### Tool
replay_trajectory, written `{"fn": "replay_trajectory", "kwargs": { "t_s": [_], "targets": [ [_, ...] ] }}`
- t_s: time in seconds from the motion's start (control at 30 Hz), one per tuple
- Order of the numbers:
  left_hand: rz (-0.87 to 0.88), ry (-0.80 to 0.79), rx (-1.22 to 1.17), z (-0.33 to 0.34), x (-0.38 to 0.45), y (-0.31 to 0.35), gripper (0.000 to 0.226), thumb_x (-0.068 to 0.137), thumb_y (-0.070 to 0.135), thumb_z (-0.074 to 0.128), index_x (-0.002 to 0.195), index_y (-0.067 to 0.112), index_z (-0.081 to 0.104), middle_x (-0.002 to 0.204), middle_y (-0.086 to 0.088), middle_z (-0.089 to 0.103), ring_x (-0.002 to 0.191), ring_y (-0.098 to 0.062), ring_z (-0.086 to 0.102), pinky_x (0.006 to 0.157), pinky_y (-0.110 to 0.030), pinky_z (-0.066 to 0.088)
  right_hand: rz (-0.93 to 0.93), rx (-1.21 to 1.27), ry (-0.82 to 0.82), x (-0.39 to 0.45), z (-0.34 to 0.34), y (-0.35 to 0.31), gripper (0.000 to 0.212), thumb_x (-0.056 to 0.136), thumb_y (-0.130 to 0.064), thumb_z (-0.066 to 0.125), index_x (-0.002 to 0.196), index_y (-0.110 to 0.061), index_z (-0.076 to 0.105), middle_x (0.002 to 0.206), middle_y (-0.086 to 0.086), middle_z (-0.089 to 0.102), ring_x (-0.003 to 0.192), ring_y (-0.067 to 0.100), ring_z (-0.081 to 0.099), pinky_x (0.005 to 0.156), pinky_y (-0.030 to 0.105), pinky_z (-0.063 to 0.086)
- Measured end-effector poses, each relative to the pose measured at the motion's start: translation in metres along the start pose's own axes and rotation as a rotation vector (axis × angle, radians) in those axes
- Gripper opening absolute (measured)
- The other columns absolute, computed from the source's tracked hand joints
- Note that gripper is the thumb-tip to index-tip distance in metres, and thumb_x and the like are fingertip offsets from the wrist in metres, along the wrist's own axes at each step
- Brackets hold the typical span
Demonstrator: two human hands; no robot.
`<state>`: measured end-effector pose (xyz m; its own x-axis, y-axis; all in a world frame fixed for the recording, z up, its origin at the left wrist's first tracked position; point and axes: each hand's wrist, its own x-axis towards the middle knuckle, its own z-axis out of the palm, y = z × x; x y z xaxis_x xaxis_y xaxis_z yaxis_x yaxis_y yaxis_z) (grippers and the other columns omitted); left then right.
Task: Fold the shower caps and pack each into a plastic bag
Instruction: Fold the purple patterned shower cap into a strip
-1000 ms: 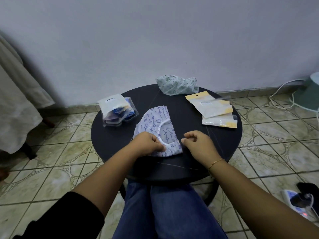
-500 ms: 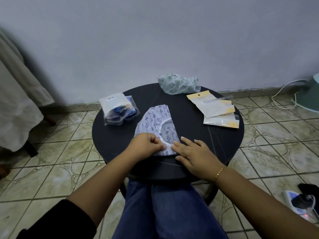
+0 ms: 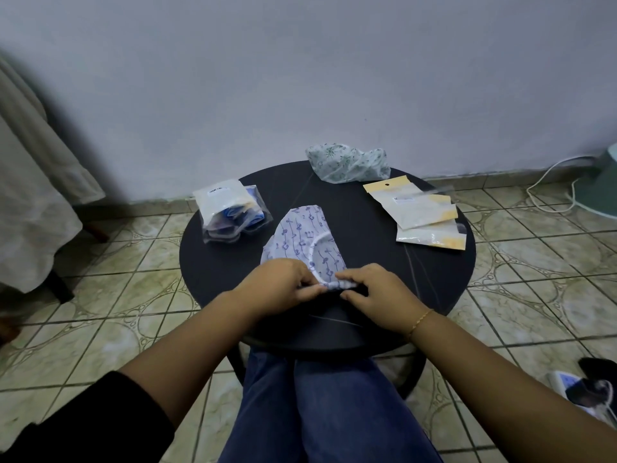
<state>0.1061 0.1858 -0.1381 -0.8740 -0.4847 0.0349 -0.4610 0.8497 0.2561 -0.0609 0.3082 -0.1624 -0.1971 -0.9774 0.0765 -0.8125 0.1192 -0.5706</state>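
Note:
A white shower cap with a purple print [image 3: 300, 238] lies half-folded in the middle of the round black table [image 3: 434, 279]. My left hand [image 3: 280, 285] and my right hand [image 3: 374, 292] both pinch its near edge, which is lifted and rolled between my fingers. A second, crumpled cap with a green print [image 3: 347, 162] sits at the table's far edge. Empty plastic bags with yellow headers [image 3: 417, 212] lie at the right. Packed bags holding blue caps [image 3: 230, 212] are stacked at the left.
My legs in blue jeans [image 3: 317, 406] are under the table's near edge. The floor is tiled. A cloth-draped piece of furniture [image 3: 30, 202] stands at the left, a white cable [image 3: 551, 182] and a small device [image 3: 581, 392] lie at the right.
My right hand went from beside the cap to its near edge and closed on it. Both hands now lift and fold that edge.

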Motion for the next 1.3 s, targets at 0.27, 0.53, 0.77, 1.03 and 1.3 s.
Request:
{"fn": "replay_trajectory", "kwargs": {
  "t_s": [0.27, 0.53, 0.77, 1.03, 1.3],
  "targets": [
    [-0.234, -0.159, -0.363, -0.004, 0.012, -0.007, 0.044, 0.090, 0.046, 0.056, 0.058, 0.015, 0.056, 0.061, -0.001, 0.052, 0.049, -0.003, 0.041, 0.052, -0.014, 0.035, 0.158, 0.312, 0.053, 0.009, -0.008, 0.000, 0.018, 0.088, -0.025, 0.065, 0.105, -0.020, 0.065, 0.101, 0.002, 0.065, 0.095, 0.014, 0.059, 0.075, 0.016, 0.042],
    [-0.276, -0.068, -0.505, 0.004, 0.016, -0.012, 0.017, 0.085, 0.040, 0.065, 0.078, 0.025, 0.061, 0.076, 0.009, 0.063, 0.069, -0.001, 0.052, 0.066, -0.014, 0.040, 0.214, 0.309, 0.057, 0.021, -0.007, -0.003, 0.013, 0.089, -0.021, 0.063, 0.101, -0.017, 0.062, 0.080, -0.005, 0.056, 0.073, 0.006, 0.051, 0.065, 0.016, 0.039],
    [-0.221, 0.021, -0.377, 0.006, 0.015, -0.008, 0.014, 0.086, 0.033, 0.066, 0.083, 0.024, 0.056, 0.083, 0.009, 0.058, 0.070, -0.004, 0.051, 0.064, -0.017, 0.039, 0.252, 0.254, 0.120, 0.026, 0.001, -0.003, 0.013, 0.088, -0.022, 0.064, 0.099, -0.021, 0.058, 0.074, -0.008, 0.049, 0.067, 0.006, 0.046, 0.059, 0.014, 0.035],
    [0.043, 0.254, 0.006, 0.025, 0.002, -0.013, 0.019, 0.092, 0.035, 0.056, 0.096, 0.018, 0.062, 0.095, 0.004, 0.059, 0.092, -0.014, 0.053, 0.072, -0.021, 0.035, 0.230, 0.014, 0.108, 0.022, 0.009, -0.004, 0.031, 0.091, -0.036, 0.058, 0.114, -0.016, 0.064, 0.109, 0.005, 0.049, 0.104, 0.024, 0.053, 0.089, 0.031, 0.042],
    [0.028, 0.282, -0.066, 0.029, 0.002, -0.015, 0.013, 0.092, 0.028, 0.056, 0.101, 0.020, 0.062, 0.104, 0.006, 0.057, 0.096, -0.011, 0.053, 0.077, -0.025, 0.042, -0.177, -0.373, 0.351, 0.006, 0.017, -0.003, 0.021, 0.072, -0.018, 0.067, 0.089, -0.029, 0.073, 0.092, -0.008, 0.067, 0.084, 0.025, 0.061, 0.067, 0.032, 0.032]
  ]
}}
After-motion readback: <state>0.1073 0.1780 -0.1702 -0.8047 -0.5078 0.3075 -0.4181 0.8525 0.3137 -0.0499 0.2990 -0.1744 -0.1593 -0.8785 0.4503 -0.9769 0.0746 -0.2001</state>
